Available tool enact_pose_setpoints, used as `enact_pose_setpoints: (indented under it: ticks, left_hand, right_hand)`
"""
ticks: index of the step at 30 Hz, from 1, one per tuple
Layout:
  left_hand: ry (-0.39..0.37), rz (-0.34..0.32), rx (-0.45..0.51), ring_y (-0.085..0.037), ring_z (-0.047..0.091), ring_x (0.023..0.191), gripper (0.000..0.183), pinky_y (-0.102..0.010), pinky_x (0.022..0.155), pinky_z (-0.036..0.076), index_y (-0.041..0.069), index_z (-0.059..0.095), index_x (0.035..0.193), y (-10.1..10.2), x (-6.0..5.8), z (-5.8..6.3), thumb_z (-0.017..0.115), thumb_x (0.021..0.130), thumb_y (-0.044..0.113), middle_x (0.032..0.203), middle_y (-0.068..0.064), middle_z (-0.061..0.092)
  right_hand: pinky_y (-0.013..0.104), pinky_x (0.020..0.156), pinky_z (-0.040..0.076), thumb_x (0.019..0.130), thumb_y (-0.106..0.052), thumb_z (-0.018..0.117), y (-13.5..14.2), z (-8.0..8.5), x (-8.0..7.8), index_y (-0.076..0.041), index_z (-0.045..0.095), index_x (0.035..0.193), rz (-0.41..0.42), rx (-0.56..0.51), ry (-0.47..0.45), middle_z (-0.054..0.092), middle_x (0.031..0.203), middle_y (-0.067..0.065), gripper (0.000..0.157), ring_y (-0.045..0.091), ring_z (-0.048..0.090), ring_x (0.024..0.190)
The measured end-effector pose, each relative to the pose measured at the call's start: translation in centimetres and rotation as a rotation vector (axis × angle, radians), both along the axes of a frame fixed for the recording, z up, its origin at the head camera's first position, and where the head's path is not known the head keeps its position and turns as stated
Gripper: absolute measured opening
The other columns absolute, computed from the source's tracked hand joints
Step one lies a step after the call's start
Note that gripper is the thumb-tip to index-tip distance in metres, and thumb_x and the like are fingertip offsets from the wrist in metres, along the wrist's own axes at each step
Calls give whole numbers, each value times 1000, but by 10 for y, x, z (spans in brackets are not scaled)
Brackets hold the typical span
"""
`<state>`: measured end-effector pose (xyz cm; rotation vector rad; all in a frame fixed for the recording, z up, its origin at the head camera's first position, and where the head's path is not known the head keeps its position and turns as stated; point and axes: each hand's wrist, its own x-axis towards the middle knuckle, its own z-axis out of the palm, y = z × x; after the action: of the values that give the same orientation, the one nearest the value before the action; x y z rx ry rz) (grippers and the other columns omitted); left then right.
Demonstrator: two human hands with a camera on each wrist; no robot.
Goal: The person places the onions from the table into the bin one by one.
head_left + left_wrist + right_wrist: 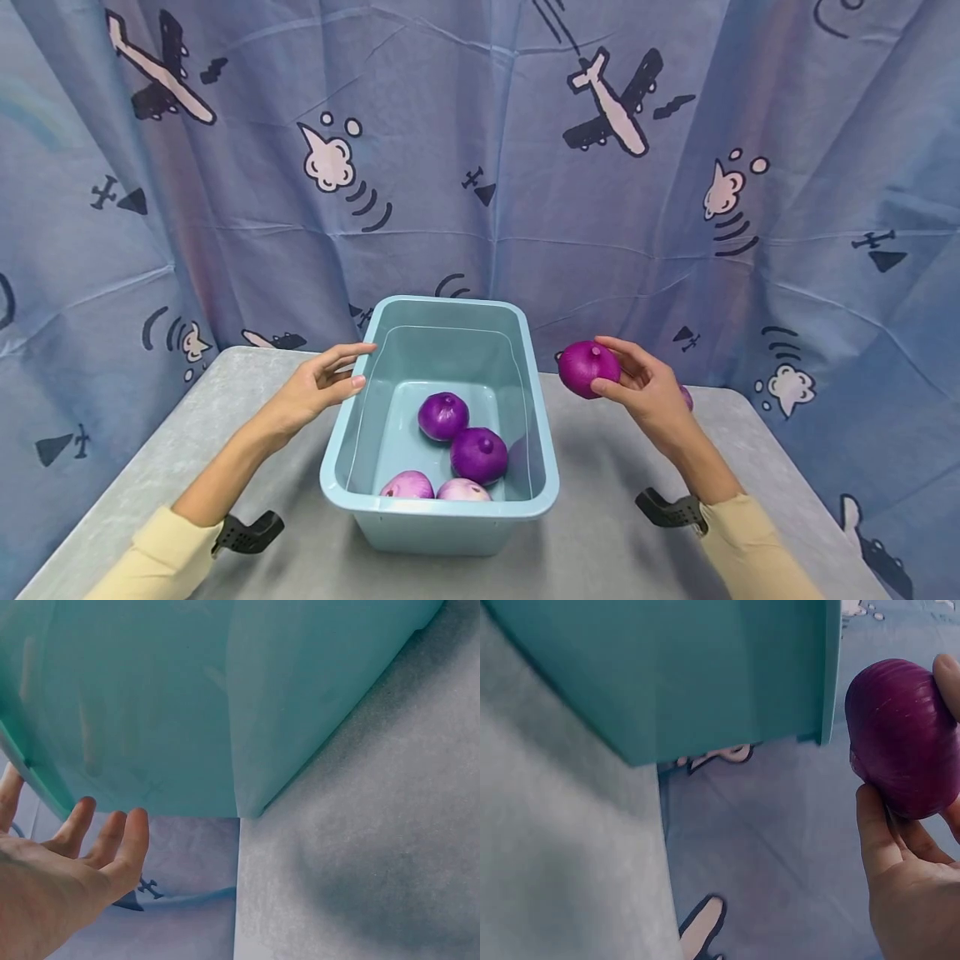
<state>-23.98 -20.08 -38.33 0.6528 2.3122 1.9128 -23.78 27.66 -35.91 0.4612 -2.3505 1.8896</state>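
A light blue plastic bin (438, 527) stands on the table, with two purple onions (443, 416) and two paler pinkish onions (407, 485) inside. My left hand (309, 397) is at the bin's left rim, its fingers extended and the fingertips right by the edge. In the left wrist view that hand (71, 877) shows beside the bin's outer wall (150, 712). To the right of the bin, my right hand (647, 398) holds a purple onion (587, 369) between thumb and fingers, raised above the table. The right wrist view shows this onion (901, 739) gripped at its side.
Another onion (686, 397) peeks out from behind the right hand, mostly hidden. The grey table (600, 533) extends on both sides of the bin. A blue curtain (420, 200) printed with airplanes hangs along the table's far edge. Each wrist wears a black band (671, 508).
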Motion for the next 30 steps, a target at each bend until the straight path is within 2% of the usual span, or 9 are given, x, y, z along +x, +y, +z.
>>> enact_pose_setpoints:
  ticks: [8, 18, 23, 30]
  left_hand:
    - [7, 3, -4, -36, 38, 141, 51, -55, 106, 37, 13, 51, 149, 0, 0, 0, 65, 101, 20, 157, -13, 38]
    - [-3, 7, -3, -37, 40, 139, 51, -55, 104, 39, 13, 51, 149, 0, 1, 0, 65, 101, 20, 156, -13, 39]
    - [-7, 8, -10, -39, 41, 138, 51, -56, 103, 40, 14, 50, 150, 0, 2, 0, 65, 101, 21, 157, -14, 38]
    - [-8, 15, -14, -39, 42, 137, 51, -56, 102, 41, 13, 50, 150, 1, 2, 0, 65, 101, 21, 156, -15, 38]
  right_hand:
    - [32, 93, 51, 92, 2, 74, -22, 17, -5, -6, 53, 146, 94, -56, 55, 52, 144, 13, 59, 23, 56, 123]
    - [37, 92, 53, 85, 14, 74, -51, 25, -13, 0, 55, 142, 222, -162, 94, 58, 134, 15, 62, 28, 59, 117]
    - [38, 92, 53, 83, 14, 76, -64, 27, -14, 2, 54, 142, 282, -201, 102, 58, 133, 17, 64, 30, 60, 115]
    - [38, 95, 52, 81, 8, 82, -81, 25, -17, 3, 54, 141, 348, -197, 111, 59, 132, 18, 67, 31, 61, 115]
